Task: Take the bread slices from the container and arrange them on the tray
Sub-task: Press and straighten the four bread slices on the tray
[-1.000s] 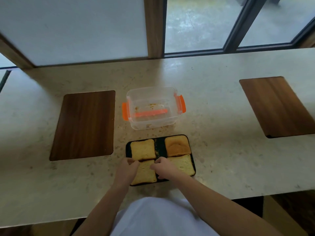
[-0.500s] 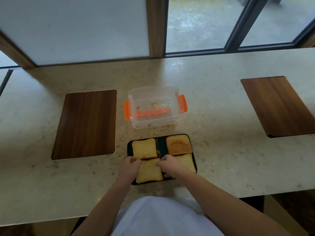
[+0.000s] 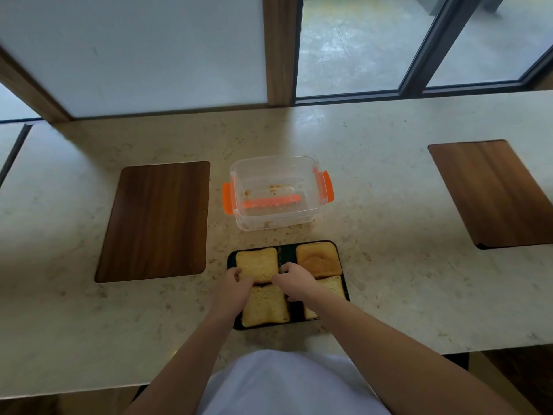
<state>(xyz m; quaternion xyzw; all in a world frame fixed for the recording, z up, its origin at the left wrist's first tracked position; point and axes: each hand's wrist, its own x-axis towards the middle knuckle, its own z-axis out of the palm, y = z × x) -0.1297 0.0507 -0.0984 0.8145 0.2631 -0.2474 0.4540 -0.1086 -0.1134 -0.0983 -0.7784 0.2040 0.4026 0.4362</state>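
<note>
A black tray lies on the counter just in front of me with several toasted bread slices on it. My left hand and my right hand pinch the near corners of the far-left slice. The near-left slice lies flat between my wrists. A browner slice sits at the far right, and my right arm partly hides the near-right slice. Behind the tray stands the clear container with orange latches, holding only crumbs.
A dark wooden board is set into the stone counter at the left, and another at the right. Crumbs lie between container and tray. A window wall runs along the counter's far edge, and the near edge is at my waist.
Both hands have moved away from me, off the near-left slice and onto the near corners of the far-left slice. The near-left slice now lies uncovered.
</note>
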